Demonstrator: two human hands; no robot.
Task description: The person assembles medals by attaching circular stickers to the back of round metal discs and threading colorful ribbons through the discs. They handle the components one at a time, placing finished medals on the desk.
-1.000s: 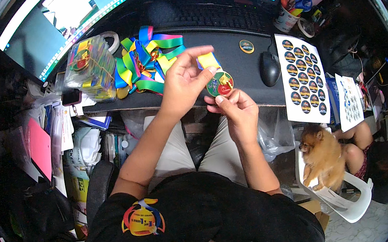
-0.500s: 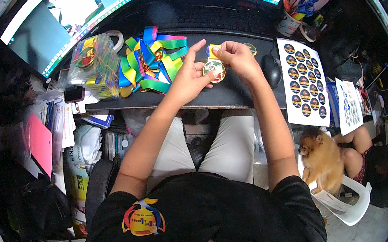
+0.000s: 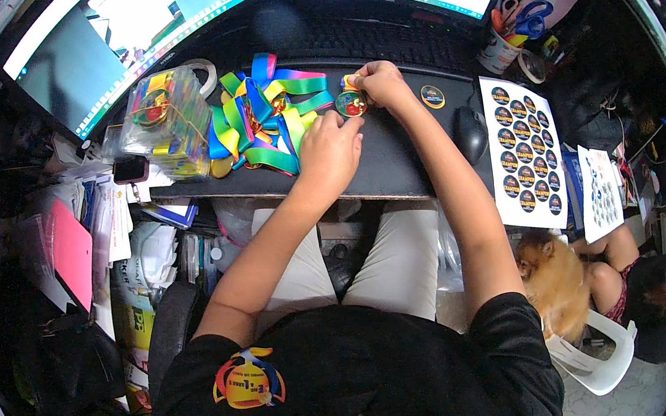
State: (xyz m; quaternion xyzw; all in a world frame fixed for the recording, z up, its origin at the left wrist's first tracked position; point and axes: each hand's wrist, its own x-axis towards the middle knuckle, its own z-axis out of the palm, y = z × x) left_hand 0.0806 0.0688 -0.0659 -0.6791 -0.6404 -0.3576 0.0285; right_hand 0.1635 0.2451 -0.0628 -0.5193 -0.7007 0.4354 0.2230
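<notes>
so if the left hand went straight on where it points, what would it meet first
Most likely the round medal, just ahead of the left hand; depth is unclear, so they may be touching.

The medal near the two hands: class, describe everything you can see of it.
The medal is a round, shiny disc that looks like metal, its face dark green and red; finer detail is too small to read. A short stretch of ribbon, mostly yellow, shows at its top, pinched by the right hand. Its face is turned up toward the camera, over the black desk. The left hand is at its lower edge; whether it touches is unclear.
</notes>
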